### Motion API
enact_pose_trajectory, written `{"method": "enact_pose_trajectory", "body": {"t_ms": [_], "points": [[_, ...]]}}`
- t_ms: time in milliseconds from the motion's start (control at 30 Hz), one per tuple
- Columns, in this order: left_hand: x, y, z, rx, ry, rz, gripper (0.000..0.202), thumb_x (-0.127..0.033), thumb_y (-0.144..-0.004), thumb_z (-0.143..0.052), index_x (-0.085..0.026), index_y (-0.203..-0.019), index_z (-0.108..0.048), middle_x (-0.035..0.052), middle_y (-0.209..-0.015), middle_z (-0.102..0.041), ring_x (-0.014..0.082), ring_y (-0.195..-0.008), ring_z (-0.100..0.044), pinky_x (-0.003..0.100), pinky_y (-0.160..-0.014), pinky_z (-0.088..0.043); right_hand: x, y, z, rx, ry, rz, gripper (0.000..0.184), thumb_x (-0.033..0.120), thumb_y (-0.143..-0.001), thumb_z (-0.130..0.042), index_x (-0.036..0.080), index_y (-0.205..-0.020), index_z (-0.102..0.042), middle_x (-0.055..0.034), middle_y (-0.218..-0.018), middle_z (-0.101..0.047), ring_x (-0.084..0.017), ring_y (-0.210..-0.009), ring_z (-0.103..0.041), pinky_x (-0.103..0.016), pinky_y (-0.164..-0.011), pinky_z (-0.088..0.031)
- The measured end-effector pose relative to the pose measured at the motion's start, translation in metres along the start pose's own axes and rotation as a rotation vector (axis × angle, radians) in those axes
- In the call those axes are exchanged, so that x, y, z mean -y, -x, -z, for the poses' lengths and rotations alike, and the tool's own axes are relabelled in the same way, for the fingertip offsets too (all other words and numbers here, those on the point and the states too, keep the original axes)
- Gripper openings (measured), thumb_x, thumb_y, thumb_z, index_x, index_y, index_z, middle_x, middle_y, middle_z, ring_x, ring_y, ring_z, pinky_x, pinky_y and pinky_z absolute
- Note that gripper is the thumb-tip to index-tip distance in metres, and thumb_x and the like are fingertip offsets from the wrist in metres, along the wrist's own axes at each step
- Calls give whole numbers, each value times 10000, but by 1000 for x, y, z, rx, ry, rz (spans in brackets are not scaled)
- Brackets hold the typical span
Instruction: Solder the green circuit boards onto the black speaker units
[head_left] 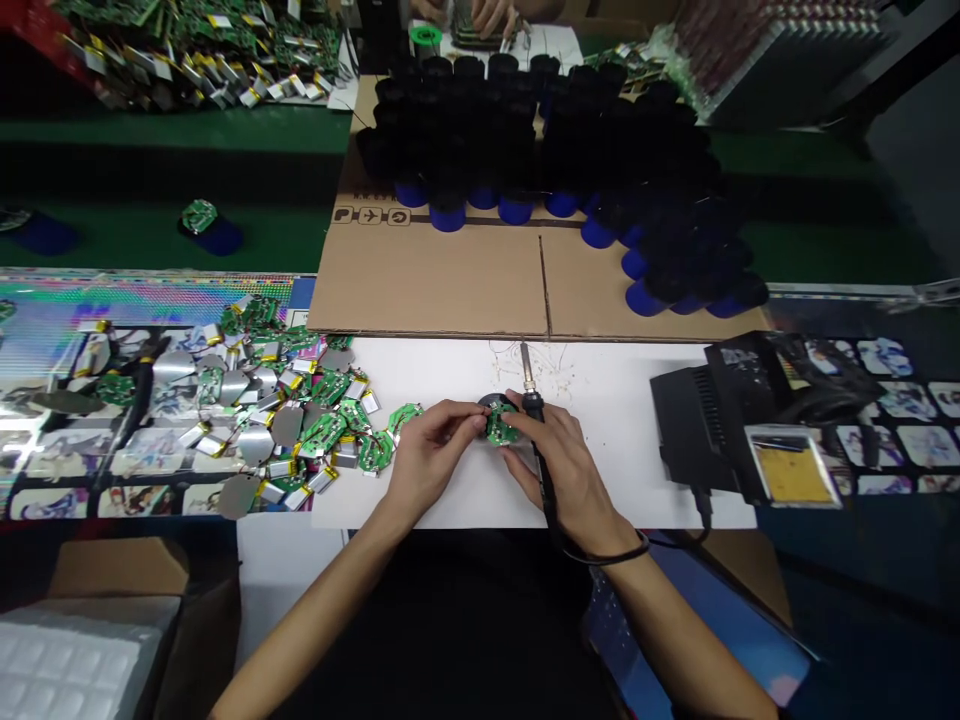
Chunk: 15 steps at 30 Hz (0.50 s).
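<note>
My left hand pinches the left edge of a small round green circuit board that sits on a dark round part on the white sheet. My right hand touches the board's right side with its fingertips and also holds a black soldering iron, whose metal tip points up and away from me. The iron's cable runs back past my right wrist.
A heap of green boards and silver battery packs lies to the left. A cardboard sheet carries many black and blue cylinders. A black soldering station stands to the right. Another person's hands work at the far edge.
</note>
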<state>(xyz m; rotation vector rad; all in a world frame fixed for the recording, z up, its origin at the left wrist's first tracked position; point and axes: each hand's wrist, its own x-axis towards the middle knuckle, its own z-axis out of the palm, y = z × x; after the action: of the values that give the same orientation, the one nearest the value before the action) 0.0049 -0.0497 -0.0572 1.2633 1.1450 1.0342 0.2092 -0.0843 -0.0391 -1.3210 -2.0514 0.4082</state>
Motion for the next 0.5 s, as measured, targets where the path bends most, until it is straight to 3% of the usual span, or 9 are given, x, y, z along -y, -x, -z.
{"method": "enact_pose_trajectory", "body": {"t_ms": [133, 333, 500], "points": [[-5, -6, -1, 16, 56, 16, 247, -397, -953, -787, -165, -1037, -775, 55, -893, -787, 141, -760, -699, 230, -694, -549, -4, -2, -3, -50, -23, 31, 482, 145, -969, -717, 267, -1405, -551, -118, -1262, -746, -297, -1159, -707, -488, -967, -578], [-12, -6, 1, 72, -62, 6, 187, -356, -994, -723, -173, -961, -736, 25, -834, -714, 127, -713, -608, 238, -664, -470, -7, -9, -1, -23, -48, 52, 427, 141, -950, -739, 284, -1328, -601, -73, -1199, -787, -295, -1208, -685, -486, -1021, -545], [-17, -6, 2, 110, -132, -51, 147, -329, -1013, -701, -190, -970, -720, 23, -875, -685, 139, -758, -584, 268, -700, -448, -5, -13, 1, -67, -230, -102, 393, 197, -922, -780, 311, -1260, -615, -57, -1205, -774, -285, -1165, -695, -506, -1028, -559]]}}
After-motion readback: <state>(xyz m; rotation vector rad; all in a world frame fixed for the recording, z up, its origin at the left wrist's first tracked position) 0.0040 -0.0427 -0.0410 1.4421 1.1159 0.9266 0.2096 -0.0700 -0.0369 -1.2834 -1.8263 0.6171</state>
